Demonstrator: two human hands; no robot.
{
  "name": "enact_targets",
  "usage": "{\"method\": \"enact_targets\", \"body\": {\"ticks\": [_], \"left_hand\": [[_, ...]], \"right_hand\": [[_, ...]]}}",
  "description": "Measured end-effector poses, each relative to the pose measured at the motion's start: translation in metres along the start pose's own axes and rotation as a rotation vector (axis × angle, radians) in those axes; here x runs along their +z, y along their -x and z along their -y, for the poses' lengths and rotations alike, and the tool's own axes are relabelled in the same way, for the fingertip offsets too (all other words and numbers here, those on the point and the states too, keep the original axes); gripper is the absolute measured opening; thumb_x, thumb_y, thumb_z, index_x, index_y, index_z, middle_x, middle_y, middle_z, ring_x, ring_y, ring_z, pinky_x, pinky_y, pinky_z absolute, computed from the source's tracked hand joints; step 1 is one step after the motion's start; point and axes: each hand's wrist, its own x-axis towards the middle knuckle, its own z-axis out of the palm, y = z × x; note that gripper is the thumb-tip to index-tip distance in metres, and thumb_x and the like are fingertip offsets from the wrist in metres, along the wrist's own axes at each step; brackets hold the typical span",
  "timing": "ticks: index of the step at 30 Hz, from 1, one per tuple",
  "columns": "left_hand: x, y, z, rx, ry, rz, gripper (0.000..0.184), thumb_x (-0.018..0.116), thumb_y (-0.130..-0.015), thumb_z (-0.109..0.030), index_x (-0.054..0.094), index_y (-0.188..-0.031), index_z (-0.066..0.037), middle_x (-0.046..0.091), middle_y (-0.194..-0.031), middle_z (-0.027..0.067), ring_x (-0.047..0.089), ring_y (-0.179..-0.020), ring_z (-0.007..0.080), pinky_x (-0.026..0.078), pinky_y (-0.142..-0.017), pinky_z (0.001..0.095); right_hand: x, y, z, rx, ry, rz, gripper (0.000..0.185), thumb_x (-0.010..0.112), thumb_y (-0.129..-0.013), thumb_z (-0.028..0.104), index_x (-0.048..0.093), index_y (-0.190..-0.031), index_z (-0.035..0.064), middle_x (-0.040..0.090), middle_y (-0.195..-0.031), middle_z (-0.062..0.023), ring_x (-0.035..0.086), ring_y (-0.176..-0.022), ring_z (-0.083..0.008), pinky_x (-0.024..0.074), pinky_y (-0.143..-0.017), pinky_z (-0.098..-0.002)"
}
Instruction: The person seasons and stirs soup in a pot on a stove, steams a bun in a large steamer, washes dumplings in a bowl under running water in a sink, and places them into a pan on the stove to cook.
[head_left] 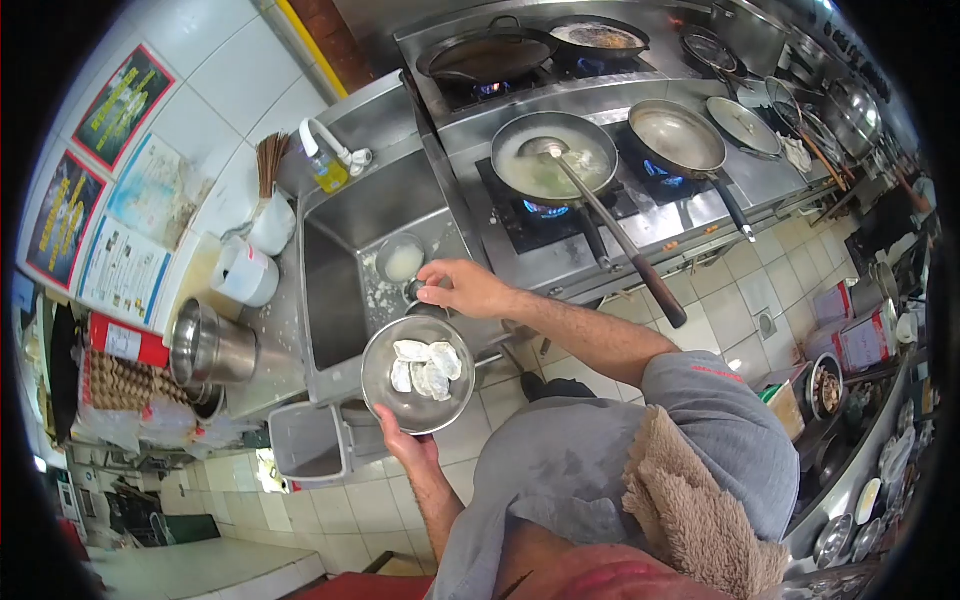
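My left hand grips the lower rim of a round metal bowl, held level beside the sink's front edge. Several pale, dumpling-like pieces lie inside it. Just above the bowl's far rim, my right hand has its fingers closed by a small dark handle-like part; what it belongs to is unclear. Beyond those fingers, a small round vessel with whitish contents sits in the steel sink, with white bits around it.
Right of the sink, a pan of cloudy liquid stands over a lit burner, with a long-handled ladle jutting toward me. Another pan heats beside it. A faucet, steel pots and a grey bin flank the sink.
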Motion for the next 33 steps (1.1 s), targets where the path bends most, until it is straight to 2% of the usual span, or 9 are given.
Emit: {"method": "enact_targets", "body": {"ticks": [3,9,14,16,18,19,23,28,33], "left_hand": [[0.012,-0.036,-0.007,-0.005,-0.007,0.008,0.062,0.046,-0.087,-0.047,0.033,-0.131,-0.005,0.039,-0.131,0.0104,0.041,-0.118,0.0249,0.038,-0.094,0.0406],[0.032,-0.108,-0.011,-0.056,-0.031,0.013,0.061,0.047,-0.087,-0.046,0.036,-0.128,-0.003,0.041,-0.129,0.0102,0.042,-0.117,0.0248,0.037,-0.096,0.0398],[0.027,-0.151,-0.014,-0.109,-0.024,0.075,0.060,0.044,-0.088,-0.046,0.037,-0.127,-0.002,0.043,-0.128,0.0114,0.045,-0.115,0.0261,0.039,-0.095,0.0411],[0.020,-0.171,-0.020,-0.114,-0.016,0.085,0.059,0.044,-0.088,-0.046,0.036,-0.127,-0.002,0.043,-0.127,0.0115,0.045,-0.115,0.0261,0.039,-0.095,0.0415],[0.009,-0.193,-0.027,-0.104,-0.002,0.068,0.058,0.044,-0.089,-0.045,0.036,-0.127,-0.002,0.043,-0.127,0.0116,0.045,-0.115,0.0261,0.038,-0.095,0.0419],[0.002,-0.205,-0.031,-0.103,-0.018,0.071,0.058,0.044,-0.089,-0.045,0.036,-0.127,-0.002,0.043,-0.127,0.0114,0.045,-0.115,0.0258,0.038,-0.095,0.0418],[-0.025,-0.250,-0.054,-0.074,-0.047,0.110,0.056,0.042,-0.090,-0.044,0.038,-0.126,-0.002,0.045,-0.125,0.0108,0.047,-0.112,0.0242,0.039,-0.092,0.0392],[-0.037,-0.300,-0.066,0.006,-0.205,0.098,0.055,0.040,-0.091,-0.044,0.038,-0.124,0.000,0.048,-0.121,0.0124,0.049,-0.108,0.0218,0.040,-0.091,0.0353],[-0.042,-0.343,-0.058,-0.006,-0.203,0.142,0.052,0.040,-0.092,-0.039,0.037,-0.125,0.001,0.048,-0.121,0.0126,0.049,-0.109,0.0218,0.039,-0.092,0.0344]], "right_hand": [[-0.011,-0.022,0.004,0.051,-0.063,-0.018,0.039,0.059,-0.081,0.030,0.055,-0.106,0.0003,0.061,-0.094,-0.0140,0.060,-0.087,-0.0234,0.0458,-0.077,-0.0322],[-0.007,-0.037,0.004,-0.073,0.027,0.006,0.035,0.061,-0.079,0.023,0.054,-0.105,0.0005,0.060,-0.091,-0.0126,0.059,-0.075,-0.0202,0.0468,-0.069,-0.0321],[0.003,-0.043,0.003,0.007,0.039,0.042,0.033,0.059,-0.082,0.022,0.053,-0.109,0.0029,0.058,-0.096,-0.0099,0.057,-0.077,-0.0171,0.0467,-0.070,-0.0304],[0.013,-0.050,0.002,0.141,-0.049,0.004,0.032,0.058,-0.083,0.021,0.052,-0.109,0.0030,0.057,-0.095,-0.0085,0.057,-0.079,-0.0161,0.0466,-0.071,-0.0293],[0.035,-0.065,-0.015,0.067,-0.091,-0.071,0.031,0.057,-0.084,0.020,0.052,-0.108,0.0013,0.057,-0.091,-0.0068,0.057,-0.073,-0.0129,0.0466,-0.064,-0.0259],[0.043,-0.076,-0.013,0.165,-0.254,-0.157,0.030,0.057,-0.085,0.019,0.052,-0.107,0.0005,0.058,-0.088,-0.0064,0.057,-0.069,-0.0117,0.0458,-0.059,-0.0244],[0.074,-0.150,-0.041,0.289,-0.600,-0.435,0.024,0.056,-0.084,0.015,0.053,-0.103,-0.0004,0.056,-0.079,-0.0056,0.055,-0.054,-0.0098,0.0412,-0.043,-0.0208],[0.066,-0.290,-0.101,0.302,-0.502,-0.519,0.020,0.058,-0.082,0.016,0.053,-0.094,0.0018,0.055,-0.071,-0.0037,0.053,-0.048,-0.0108,0.0402,-0.037,-0.0240],[0.035,-0.423,-0.155,0.410,-0.179,-0.521,0.040,0.060,-0.081,0.021,0.048,-0.114,0.0024,0.057,-0.082,-0.0062,0.053,-0.056,-0.0121,0.0427,-0.042,-0.0246]]}}
